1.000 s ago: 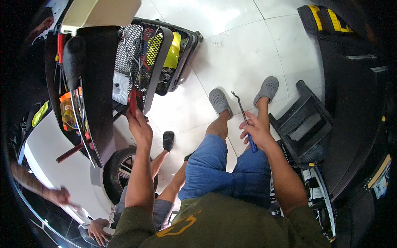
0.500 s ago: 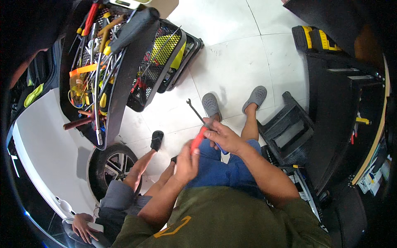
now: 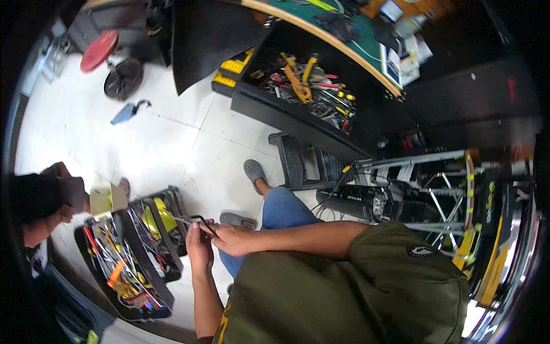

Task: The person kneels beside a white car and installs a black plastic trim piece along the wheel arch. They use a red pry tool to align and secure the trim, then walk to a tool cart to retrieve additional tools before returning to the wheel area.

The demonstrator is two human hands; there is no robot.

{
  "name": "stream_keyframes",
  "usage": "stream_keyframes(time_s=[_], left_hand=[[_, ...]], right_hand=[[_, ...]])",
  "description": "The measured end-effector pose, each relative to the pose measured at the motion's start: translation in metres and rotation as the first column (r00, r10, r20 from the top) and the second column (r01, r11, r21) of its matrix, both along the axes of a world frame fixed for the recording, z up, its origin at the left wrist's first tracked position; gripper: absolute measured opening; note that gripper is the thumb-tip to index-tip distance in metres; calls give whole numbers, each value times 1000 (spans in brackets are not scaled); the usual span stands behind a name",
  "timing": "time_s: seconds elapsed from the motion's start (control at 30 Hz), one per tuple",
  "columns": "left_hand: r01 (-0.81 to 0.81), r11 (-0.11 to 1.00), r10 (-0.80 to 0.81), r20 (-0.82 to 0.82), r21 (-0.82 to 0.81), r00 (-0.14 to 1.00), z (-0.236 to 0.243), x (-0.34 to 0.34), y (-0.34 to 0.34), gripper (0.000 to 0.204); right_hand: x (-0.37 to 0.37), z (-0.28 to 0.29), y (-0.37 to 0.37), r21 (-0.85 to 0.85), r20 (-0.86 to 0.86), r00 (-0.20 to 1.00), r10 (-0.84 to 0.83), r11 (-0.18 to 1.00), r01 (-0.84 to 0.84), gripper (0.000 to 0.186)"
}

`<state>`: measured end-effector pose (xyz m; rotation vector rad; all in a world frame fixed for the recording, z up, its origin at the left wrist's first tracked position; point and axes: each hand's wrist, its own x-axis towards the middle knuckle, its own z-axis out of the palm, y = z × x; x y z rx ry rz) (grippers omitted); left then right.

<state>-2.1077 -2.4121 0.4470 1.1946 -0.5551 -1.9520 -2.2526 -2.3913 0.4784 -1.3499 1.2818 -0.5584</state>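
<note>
Both hands are meeting low in front of the body, near the blue shorts [image 3: 289,207]. The right hand [image 3: 232,238] is curling around the lower part of a dark tool [image 3: 209,228], whose thin shaft is showing a bend just beyond the fingers. The left hand [image 3: 200,247] is rising beside it, fingers drawn together and fingertips near the shaft; cannot tell whether it is gripping the tool or only touching it. A paler thin shaft [image 3: 183,220] is pointing leftward from the same spot; its link to the dark tool is unclear.

Beyond and left of the hands, an open black toolbox [image 3: 150,266] is lying on the white tiled floor [image 3: 154,135], holding screwdrivers, metal rods and an orange item [image 3: 116,273]. A second tray with a yellow-green piece [image 3: 165,217] is sitting just beside it. A cream container [image 3: 109,199] is standing at the toolbox's far end, near a co-worker in dark clothing [image 3: 48,198].

Farther off, a bench [image 3: 366,63] with a green mat is extending above a drawer [image 3: 286,112] crowded with hand tools. A black step stool [image 3: 295,160] is standing below the drawer. A grey sandal [image 3: 254,171] is resting nearby.
</note>
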Motion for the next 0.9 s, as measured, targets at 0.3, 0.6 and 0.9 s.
stream_keyframes(time_s=[0.3, 0.6, 0.9], left_hand=[[161, 978, -116, 291, -134, 949, 91, -84, -80, 28], [343, 936, -316, 631, 83, 708, 96, -172, -87, 34], [419, 903, -365, 675, 90, 641, 107, -204, -115, 46]], right_hand=[[-146, 50, -69, 259, 381, 792, -476, 878, 403, 27], [-355, 37, -88, 213, -69, 953, -294, 929, 302, 57], [-371, 31, -155, -74, -148, 988, -42, 997, 31, 48]])
